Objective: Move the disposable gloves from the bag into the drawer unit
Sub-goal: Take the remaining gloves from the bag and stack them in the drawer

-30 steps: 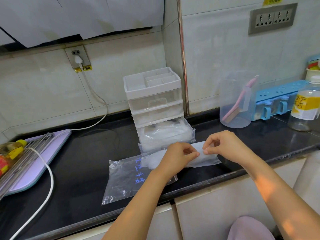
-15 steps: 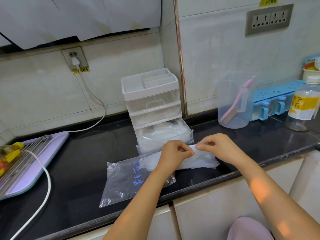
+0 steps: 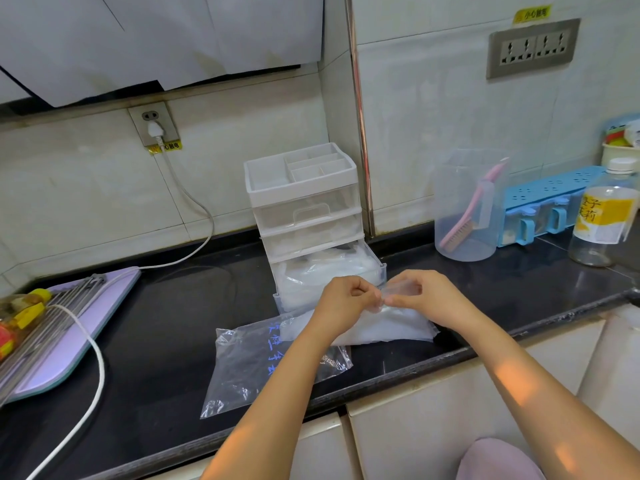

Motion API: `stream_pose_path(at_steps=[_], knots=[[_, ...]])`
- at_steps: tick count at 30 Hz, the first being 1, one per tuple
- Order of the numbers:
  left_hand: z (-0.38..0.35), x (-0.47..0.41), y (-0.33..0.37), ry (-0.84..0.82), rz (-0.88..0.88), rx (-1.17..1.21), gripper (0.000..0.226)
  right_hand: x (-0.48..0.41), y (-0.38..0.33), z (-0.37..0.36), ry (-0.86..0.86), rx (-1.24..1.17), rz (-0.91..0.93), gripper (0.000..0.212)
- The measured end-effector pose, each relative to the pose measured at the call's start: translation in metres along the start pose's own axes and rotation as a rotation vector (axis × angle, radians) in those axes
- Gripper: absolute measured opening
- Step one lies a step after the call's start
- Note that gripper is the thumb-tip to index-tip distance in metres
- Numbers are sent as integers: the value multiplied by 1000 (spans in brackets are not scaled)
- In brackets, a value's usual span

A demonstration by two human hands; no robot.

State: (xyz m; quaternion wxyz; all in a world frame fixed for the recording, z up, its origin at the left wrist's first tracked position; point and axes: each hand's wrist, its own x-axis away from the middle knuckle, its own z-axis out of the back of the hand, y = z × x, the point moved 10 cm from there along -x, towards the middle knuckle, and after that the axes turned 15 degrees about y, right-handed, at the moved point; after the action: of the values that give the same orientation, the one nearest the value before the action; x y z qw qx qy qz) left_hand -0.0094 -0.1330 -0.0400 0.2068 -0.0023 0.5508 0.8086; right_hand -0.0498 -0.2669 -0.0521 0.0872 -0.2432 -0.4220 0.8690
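A pink brush [image 3: 462,225] is leaned inside a clear plastic jug [image 3: 450,188] on the black countertop [image 3: 166,323]; a blue plastic condiment box [image 3: 540,199] and a yellow-labelled clear bottle [image 3: 602,220] are set beside it.

The desk [image 3: 166,306] is glossy black. On it, the drawer unit [image 3: 301,188] has a white frame and clear drawers. Just in front of the drawer unit the gloves [image 3: 391,327] are milky white and see-through, and the bag [image 3: 242,368] is clear with blue handwriting. Right of the drawer unit stand a clear jug [image 3: 453,188] with a pink brush [image 3: 457,233], a sky-blue box [image 3: 554,188] and a clear bottle [image 3: 602,220] with a yellow-and-white label. Left of the drawer unit lies a lilac board [image 3: 114,292] edged in teal, crossed by a white cord [image 3: 100,365].
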Motion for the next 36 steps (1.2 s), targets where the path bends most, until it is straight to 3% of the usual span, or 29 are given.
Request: stream_pose_path(at_steps=[5,10,16,20,23,28,32,36], knots=[[13,-4,4,111,-44,40,15,2,15,-4,-37,149,-46,33],[39,-7,21,300,-101,131,15,1,17,2,-71,116,-73,71],[46,-7,51,308,-253,110,15,-23,-55,42,113,92,160,48],[50,-8,61,347,-256,109,12,-43,-100,41,70,143,248,9],[55,-11,55,408,-185,-23,25,-58,-124,41,38,111,257,8],[79,-24,49,502,-158,-193,7,-82,-160,48,36,98,293,14],[114,-49,59,544,-237,-298,15,-107,-171,53,42,91,300,4],[154,-71,81,633,-336,-448,31,-131,-175,47,119,34,290,9]])
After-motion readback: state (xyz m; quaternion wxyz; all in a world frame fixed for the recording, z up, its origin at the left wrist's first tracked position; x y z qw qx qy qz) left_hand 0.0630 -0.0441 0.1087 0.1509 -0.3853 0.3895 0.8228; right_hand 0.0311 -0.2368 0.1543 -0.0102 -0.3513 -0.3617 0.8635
